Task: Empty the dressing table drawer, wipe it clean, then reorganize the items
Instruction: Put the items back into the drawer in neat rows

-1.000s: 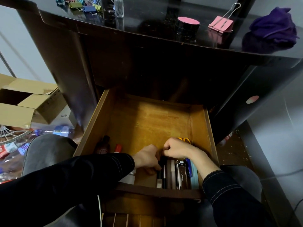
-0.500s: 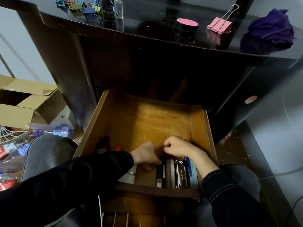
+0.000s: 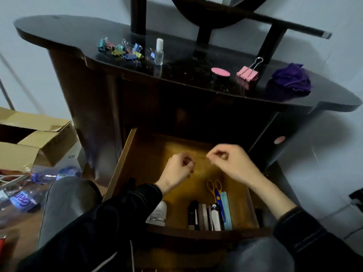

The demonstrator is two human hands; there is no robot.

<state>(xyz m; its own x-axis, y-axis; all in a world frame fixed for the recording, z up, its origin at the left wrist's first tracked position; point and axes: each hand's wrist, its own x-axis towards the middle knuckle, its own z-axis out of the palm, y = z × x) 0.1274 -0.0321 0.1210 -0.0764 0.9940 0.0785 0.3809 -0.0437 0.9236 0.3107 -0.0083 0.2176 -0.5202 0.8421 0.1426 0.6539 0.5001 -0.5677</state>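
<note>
Nearest: a row of items lies along the front of the open drawer [image 3: 121, 165]. There is a white jar [image 3: 159, 212], dark tubes [image 3: 193, 213], a small metal case [image 3: 214, 215], a pale blue strip [image 3: 226, 211], and yellow-handled scissors [image 3: 213, 187] just behind them.

Above the drawer's middle hover the left hand [image 3: 179, 169] and right hand [image 3: 230, 161], near each other but apart. Fingers on both are curled in toward the thumbs. The blur hides whether either pinches something small; cannot tell.

The drawer's rear half is bare wood.

Farther, on the dressing table top [image 3: 59, 30]: a pile of small binder clips [image 3: 121, 50], a clear bottle [image 3: 159, 53], a pink-lidded pot [image 3: 220, 72], a large pink clip [image 3: 247, 73], and a purple cloth [image 3: 292, 81] bunched at the right end.

Judgement: the wiping looks finished and restocking is under way. The next move likely calls for reaching up to the tabletop, gripping one item, and setting it on the bare wood.
</note>
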